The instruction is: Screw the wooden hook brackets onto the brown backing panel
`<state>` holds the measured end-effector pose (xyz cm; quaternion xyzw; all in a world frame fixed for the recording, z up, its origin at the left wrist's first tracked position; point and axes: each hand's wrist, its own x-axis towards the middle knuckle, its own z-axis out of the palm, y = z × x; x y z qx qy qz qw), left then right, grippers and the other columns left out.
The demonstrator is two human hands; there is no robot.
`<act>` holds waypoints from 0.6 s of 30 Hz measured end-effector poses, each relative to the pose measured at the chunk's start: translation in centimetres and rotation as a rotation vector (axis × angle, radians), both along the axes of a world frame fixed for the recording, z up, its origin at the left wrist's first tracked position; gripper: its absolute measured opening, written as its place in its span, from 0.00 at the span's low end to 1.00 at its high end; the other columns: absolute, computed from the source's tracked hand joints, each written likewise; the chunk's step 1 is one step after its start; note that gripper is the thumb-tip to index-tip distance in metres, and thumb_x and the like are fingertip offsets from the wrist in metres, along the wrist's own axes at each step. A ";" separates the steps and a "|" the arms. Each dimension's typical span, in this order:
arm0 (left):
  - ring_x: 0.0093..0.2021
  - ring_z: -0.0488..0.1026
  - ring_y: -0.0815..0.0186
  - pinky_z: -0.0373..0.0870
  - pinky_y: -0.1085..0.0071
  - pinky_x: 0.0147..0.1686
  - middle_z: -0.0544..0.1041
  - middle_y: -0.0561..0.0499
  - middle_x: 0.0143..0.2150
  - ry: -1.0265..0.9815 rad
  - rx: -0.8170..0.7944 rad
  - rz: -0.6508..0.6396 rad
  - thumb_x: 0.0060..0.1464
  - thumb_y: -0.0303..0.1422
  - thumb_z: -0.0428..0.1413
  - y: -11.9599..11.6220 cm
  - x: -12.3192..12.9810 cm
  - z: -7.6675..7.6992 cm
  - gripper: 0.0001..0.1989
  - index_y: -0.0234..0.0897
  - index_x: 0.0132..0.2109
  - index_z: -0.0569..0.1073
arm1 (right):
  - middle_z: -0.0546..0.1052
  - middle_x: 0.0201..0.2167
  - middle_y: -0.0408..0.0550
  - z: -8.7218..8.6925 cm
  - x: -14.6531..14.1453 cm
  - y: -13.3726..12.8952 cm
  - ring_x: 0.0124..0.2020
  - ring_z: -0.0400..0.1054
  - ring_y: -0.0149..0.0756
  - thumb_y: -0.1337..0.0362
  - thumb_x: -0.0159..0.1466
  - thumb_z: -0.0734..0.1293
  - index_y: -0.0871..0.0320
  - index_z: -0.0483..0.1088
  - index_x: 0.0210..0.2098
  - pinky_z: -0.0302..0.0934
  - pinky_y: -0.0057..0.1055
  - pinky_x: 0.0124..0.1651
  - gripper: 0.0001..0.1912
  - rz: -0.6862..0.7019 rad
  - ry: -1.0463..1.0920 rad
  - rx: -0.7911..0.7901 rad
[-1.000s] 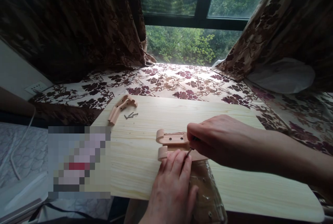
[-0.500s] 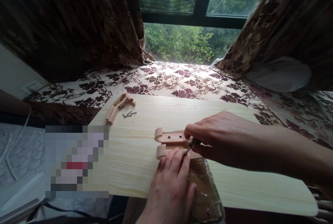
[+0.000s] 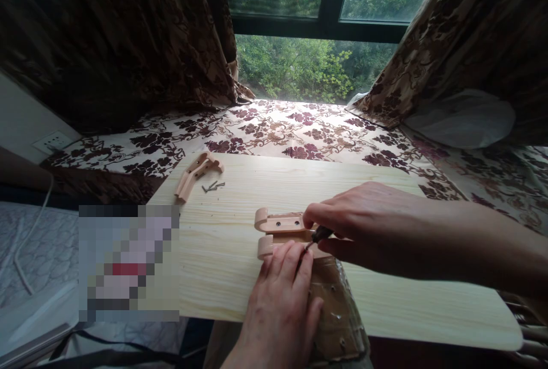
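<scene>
A right hand (image 3: 338,223) closes around the dark handle of a screwdriver (image 3: 322,234), its shaft slanting down between the spread fingers of a left hand (image 3: 282,295), which lies flat and ungripped across a hooked wooden piece (image 3: 265,247). The step in hand appears to be driving a screw into that piece, though fingers hide whatever sits under the tip. The move ahead seems to call for firm pressure, the tip kept seated and the left fingers clear of a slip.

The wooden piece lies directly below the screwdriver's tip, its rounded end emerging left of the grip and its other end running beneath the right hand. Just beyond the left fingertips lies a matching piece (image 3: 282,223) showing two dark fastener heads. A brown, film-wrapped block (image 3: 336,303) extends from under the work toward the wearer, beside the left thumb. Farther off, ahead and left of the grip, loose screws (image 3: 213,187) lie near curved wooden parts (image 3: 197,173) on a pale board (image 3: 214,255).
</scene>
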<state>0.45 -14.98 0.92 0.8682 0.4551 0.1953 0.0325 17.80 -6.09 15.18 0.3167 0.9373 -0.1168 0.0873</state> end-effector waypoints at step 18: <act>0.62 0.59 0.48 0.65 0.48 0.57 0.63 0.37 0.63 0.020 -0.067 0.013 0.55 0.30 0.53 -0.1 0.0 0.0 0.29 0.29 0.63 0.58 | 0.72 0.25 0.40 0.5 -0.3 0.6 0.25 0.61 0.29 0.65 0.63 0.62 0.54 0.65 0.30 0.48 0.28 0.26 0.05 0.003 -0.007 -0.027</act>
